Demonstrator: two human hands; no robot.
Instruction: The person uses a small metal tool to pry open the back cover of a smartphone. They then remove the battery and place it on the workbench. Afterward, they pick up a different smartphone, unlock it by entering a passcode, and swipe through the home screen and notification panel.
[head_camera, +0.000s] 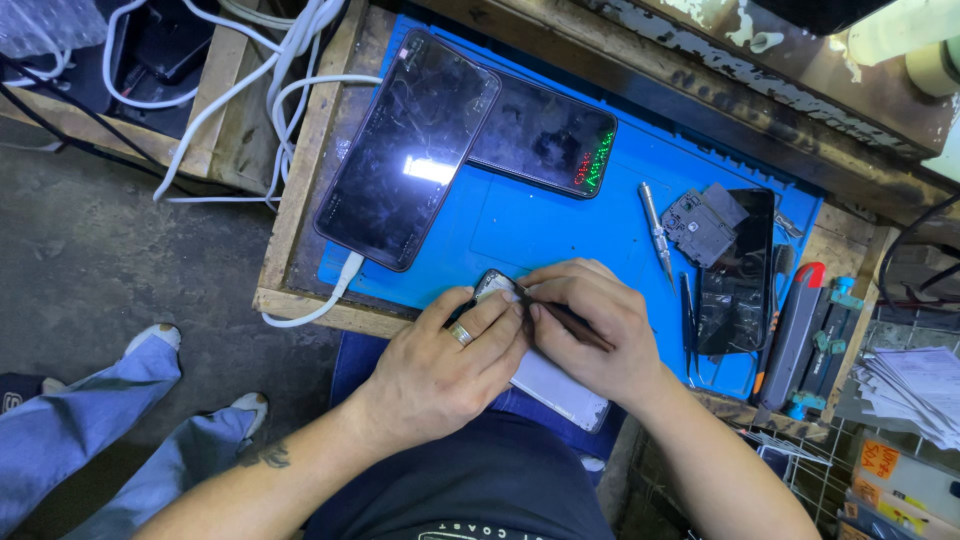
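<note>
Your left hand (440, 365) wraps the pale, opened phone body (560, 385) at the near edge of the blue rubber work mat (540, 225), fingers pressed round its top corner. Your right hand (590, 335) pinches a thin dark tool (572, 322) against that corner. I judge you mid-repair: removed parts lie at the mat's right side, nothing refitted yet.
</note>
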